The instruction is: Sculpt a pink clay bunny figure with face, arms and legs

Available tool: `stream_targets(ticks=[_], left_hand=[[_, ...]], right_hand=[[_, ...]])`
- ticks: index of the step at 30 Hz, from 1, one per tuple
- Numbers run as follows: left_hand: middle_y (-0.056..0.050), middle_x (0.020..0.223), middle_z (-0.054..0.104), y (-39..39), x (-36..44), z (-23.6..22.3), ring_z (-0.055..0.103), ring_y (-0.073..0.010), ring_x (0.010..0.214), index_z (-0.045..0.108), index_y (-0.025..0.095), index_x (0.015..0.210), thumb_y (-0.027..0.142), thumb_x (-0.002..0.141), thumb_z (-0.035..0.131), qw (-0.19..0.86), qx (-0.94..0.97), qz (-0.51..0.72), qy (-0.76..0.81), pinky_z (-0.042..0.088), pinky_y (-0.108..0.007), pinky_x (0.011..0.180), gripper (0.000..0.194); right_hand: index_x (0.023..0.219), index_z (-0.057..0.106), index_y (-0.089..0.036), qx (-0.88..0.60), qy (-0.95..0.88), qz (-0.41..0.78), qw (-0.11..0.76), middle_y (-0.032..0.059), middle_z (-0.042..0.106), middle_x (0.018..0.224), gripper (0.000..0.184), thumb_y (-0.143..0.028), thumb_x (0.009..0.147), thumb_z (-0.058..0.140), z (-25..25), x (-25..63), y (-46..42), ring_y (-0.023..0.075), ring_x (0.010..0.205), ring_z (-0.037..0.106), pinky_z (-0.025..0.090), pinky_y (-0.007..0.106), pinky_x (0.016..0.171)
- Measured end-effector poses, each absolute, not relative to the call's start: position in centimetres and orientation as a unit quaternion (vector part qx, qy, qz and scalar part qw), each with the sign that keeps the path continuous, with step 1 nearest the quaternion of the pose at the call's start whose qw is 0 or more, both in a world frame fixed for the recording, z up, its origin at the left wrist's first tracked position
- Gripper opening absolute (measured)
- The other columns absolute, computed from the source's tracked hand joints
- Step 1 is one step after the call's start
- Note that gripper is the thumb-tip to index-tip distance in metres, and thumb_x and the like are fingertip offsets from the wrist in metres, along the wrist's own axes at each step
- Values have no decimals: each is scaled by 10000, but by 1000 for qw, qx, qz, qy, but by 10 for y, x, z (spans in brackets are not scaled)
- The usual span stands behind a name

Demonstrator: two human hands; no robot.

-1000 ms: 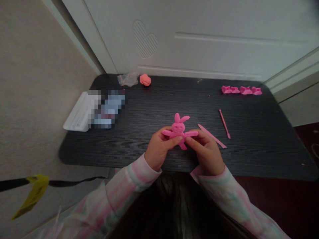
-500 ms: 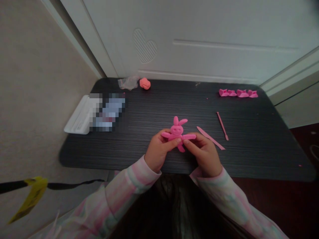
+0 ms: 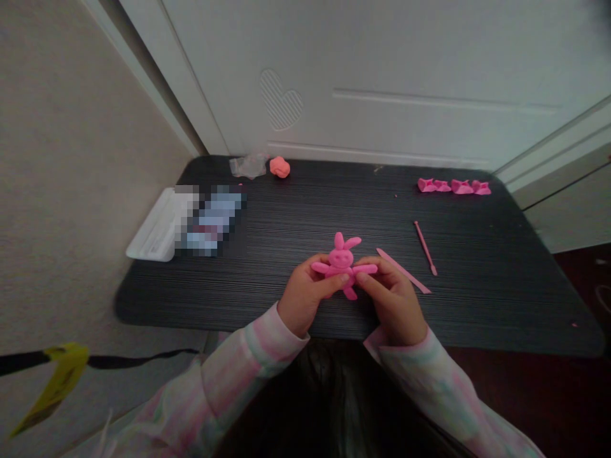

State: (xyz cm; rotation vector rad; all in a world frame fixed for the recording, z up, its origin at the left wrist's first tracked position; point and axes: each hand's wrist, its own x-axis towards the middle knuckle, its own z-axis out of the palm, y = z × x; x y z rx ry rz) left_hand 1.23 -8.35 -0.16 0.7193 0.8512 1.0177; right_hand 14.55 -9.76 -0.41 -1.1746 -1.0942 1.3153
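Between my two hands is a pink clay rabbit [image 3: 340, 258] with two ears, spread arms and a small face turned up toward me. My left hand [image 3: 305, 291] is closed on its body, thumb across the belly. On the other side, my right hand [image 3: 392, 298] pinches the rabbit by its arm and side, thumb near the shoulder. The fingers behind the figure are partly hidden. Just right of my right hand lies a pink clay knife [image 3: 405, 271] on the table, and beyond it a thin pink modelling tool [image 3: 425, 248].
Along the back of the dark table [image 3: 286, 216] sit an orange clay lump [image 3: 279, 167], a crumpled clear bag [image 3: 249, 166] and a row of pink folded pieces [image 3: 453, 186]. A white tray [image 3: 160, 226] and a blurred-out object [image 3: 214, 221] lie left. A white door [image 3: 382, 51] stands behind.
The camera view has tilted slightly, so everything sits a little lower in the picture. Both hands keep their hold on the rabbit, with the right thumb shifted slightly.
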Motion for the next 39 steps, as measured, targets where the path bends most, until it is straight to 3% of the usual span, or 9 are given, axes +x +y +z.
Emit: stream_targets(ticks=[4, 10, 24, 32, 39], left_hand=[[-20, 784, 607, -84, 13, -2, 524, -123, 753, 599, 141, 798, 184, 608, 659, 718, 336, 475, 381, 393, -255, 718, 204], [10, 684, 569, -85, 11, -2, 444, -74, 570, 616, 140, 858, 207, 652, 638, 718, 366, 436, 401, 321, -206, 530, 217], [-12, 721, 606, -84, 11, 0, 525, -129, 685, 630, 121, 749, 194, 627, 648, 702, 368, 446, 416, 393, -264, 683, 143], [46, 620, 514, -84, 12, -1, 390, -48, 520, 613, 150, 779, 222, 631, 656, 715, 335, 471, 392, 320, -200, 524, 169], [54, 598, 522, -84, 11, 0, 453, -63, 550, 587, 152, 742, 192, 609, 665, 706, 352, 466, 400, 382, -226, 611, 159]], right_hand=[[751, 592, -216, -501, -473, 531, 493, -35, 575, 709, 39, -225, 717, 609, -1, 145, -98, 93, 668, 517, 420, 210, 626], [743, 587, -213, -512, -479, 519, 489, -38, 574, 663, 41, -225, 708, 607, 3, 143, -98, 94, 601, 515, 416, 224, 575], [718, 585, -206, -520, -499, 514, 465, -14, 586, 668, 42, -246, 711, 596, 5, 144, -97, 120, 624, 528, 431, 257, 590], [803, 579, -208, -499, -474, 545, 479, -26, 575, 712, 104, -242, 709, 608, 3, 142, -98, 99, 635, 514, 419, 228, 601], [771, 594, -189, -528, -499, 523, 446, -13, 555, 686, 113, -289, 719, 598, -1, 145, -99, 120, 629, 501, 408, 259, 613]])
